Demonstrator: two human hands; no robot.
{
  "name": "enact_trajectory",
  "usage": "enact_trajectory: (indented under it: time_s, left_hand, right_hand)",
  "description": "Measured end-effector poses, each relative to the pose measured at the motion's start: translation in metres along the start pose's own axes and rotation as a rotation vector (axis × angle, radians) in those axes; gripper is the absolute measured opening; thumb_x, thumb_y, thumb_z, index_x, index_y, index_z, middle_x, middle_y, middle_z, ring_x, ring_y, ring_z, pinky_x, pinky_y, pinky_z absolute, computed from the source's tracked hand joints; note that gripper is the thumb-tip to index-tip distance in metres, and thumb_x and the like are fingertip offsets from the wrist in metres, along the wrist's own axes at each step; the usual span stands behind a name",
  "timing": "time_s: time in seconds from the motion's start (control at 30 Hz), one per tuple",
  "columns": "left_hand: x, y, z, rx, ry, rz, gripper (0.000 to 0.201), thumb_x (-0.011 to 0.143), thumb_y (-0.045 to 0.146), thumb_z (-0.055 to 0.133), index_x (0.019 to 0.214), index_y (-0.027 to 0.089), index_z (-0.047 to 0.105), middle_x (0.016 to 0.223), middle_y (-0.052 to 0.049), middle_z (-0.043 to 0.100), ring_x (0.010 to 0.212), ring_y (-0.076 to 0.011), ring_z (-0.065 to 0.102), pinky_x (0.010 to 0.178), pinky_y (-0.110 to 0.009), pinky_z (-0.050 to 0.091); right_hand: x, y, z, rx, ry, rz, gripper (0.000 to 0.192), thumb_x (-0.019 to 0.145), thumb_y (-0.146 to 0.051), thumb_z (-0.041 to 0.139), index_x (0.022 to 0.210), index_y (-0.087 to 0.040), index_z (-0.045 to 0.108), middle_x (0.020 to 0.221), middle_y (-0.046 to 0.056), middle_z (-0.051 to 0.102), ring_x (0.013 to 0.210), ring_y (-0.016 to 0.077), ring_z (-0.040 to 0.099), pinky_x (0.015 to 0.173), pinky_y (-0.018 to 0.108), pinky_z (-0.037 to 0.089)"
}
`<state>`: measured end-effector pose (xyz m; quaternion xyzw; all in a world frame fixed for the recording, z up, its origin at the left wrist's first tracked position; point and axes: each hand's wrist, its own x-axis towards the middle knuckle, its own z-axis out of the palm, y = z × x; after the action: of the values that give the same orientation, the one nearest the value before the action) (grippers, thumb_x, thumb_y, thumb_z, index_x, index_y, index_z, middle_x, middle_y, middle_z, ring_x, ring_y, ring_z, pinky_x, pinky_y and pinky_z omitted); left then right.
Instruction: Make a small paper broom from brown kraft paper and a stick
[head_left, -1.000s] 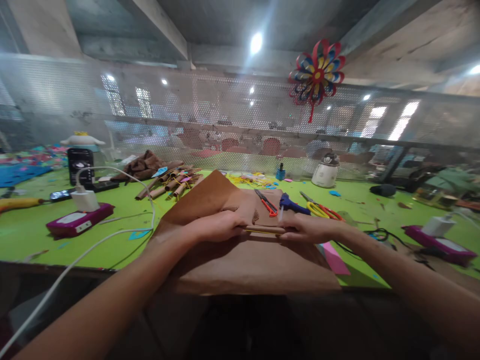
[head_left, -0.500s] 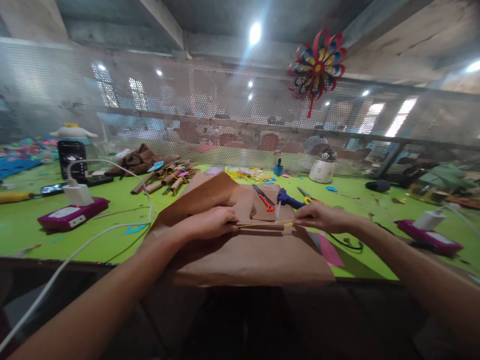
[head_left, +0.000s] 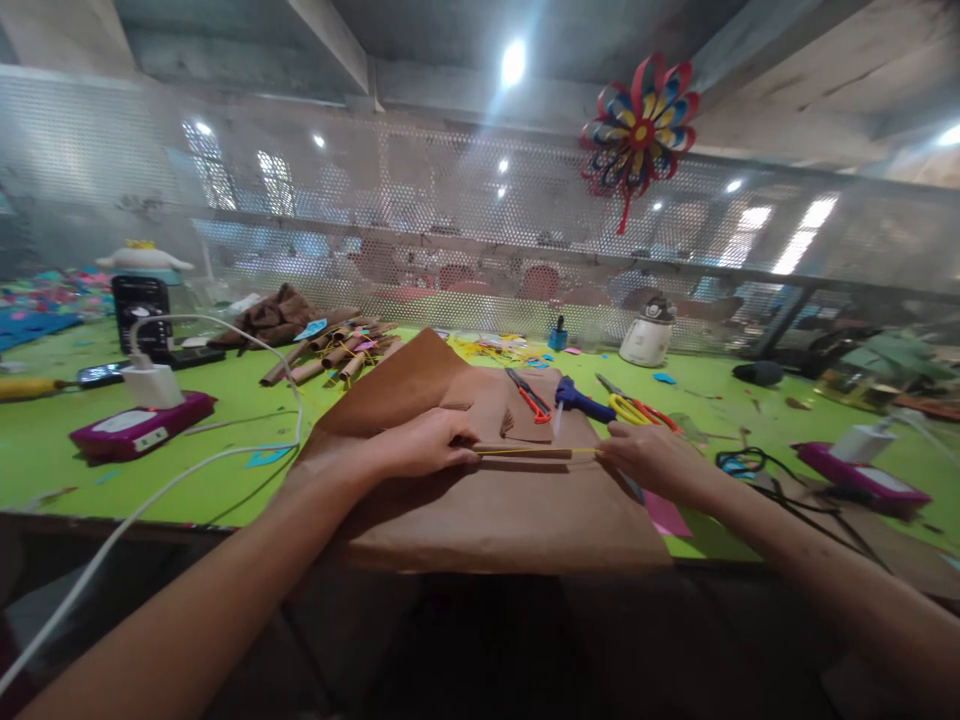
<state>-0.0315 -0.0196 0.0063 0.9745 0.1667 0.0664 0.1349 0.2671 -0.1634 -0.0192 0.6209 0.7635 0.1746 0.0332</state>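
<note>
A narrow brown paper roll lies crosswise on a large sheet of brown paper. My left hand is closed on the roll's left end, with the fingertips pinched over it. Along the roll runs a thin yellow string, straight from my left fingers past the roll's right end. Its far end is pinched in my right hand, a short way off the roll. Just beyond are a red-handled cutting tool, a dark blue glue gun and scissors with yellow and red handles.
Several tied brown paper rolls lie at the back left of the green table. A purple power strip with a white cable stands left, another power strip right. Farther back are a blue bottle and a white jug.
The yellow string now lies in one straighter line along the roll, where two strands showed before. My right hand has moved slightly right and down, uncovering the scissors' handles.
</note>
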Motion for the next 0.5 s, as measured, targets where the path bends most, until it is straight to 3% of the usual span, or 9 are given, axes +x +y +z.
enact_trajectory:
  time_s: [0.17, 0.3, 0.43, 0.5]
  left_hand:
    - [0.002, -0.002, 0.008, -0.051, 0.043, -0.025, 0.023, 0.080, 0.029, 0.055, 0.097, 0.019, 0.067, 0.092, -0.003, 0.067, 0.080, -0.0150, 0.058, 0.071, -0.022, 0.038]
    - [0.003, -0.001, 0.011, -0.026, 0.070, -0.035, 0.021, 0.081, 0.029, 0.054, 0.092, 0.019, 0.068, 0.089, -0.003, 0.067, 0.079, -0.0152, 0.058, 0.069, -0.022, 0.038]
    - [0.002, 0.001, 0.009, 0.024, 0.068, -0.026, 0.020, 0.080, 0.030, 0.055, 0.090, 0.017, 0.068, 0.088, -0.005, 0.065, 0.079, -0.0163, 0.058, 0.069, -0.023, 0.038]
    - [0.002, 0.000, 0.008, 0.036, 0.066, -0.020, 0.020, 0.080, 0.030, 0.056, 0.090, 0.017, 0.068, 0.089, -0.005, 0.064, 0.080, -0.0167, 0.057, 0.070, -0.023, 0.038]
  right_hand:
    - [0.002, 0.011, 0.006, 0.088, -0.037, 0.017, 0.032, 0.093, -0.022, 0.040, 0.071, -0.016, 0.062, 0.074, 0.007, 0.057, 0.068, 0.0150, 0.054, 0.062, 0.026, 0.035]
    - [0.002, 0.016, -0.003, 0.164, 0.036, -0.001, 0.018, 0.087, -0.023, 0.050, 0.083, -0.017, 0.067, 0.087, 0.011, 0.061, 0.087, 0.0229, 0.054, 0.074, 0.033, 0.041]
    - [0.012, -0.006, -0.026, 0.253, 0.160, -0.023, 0.022, 0.082, -0.015, 0.052, 0.099, -0.017, 0.066, 0.098, 0.012, 0.062, 0.096, 0.0257, 0.052, 0.082, 0.039, 0.041]
    - [0.024, -0.027, -0.035, 0.343, 0.181, -0.116, 0.021, 0.084, -0.016, 0.050, 0.094, -0.019, 0.067, 0.102, 0.011, 0.062, 0.097, 0.0241, 0.052, 0.086, 0.040, 0.041]
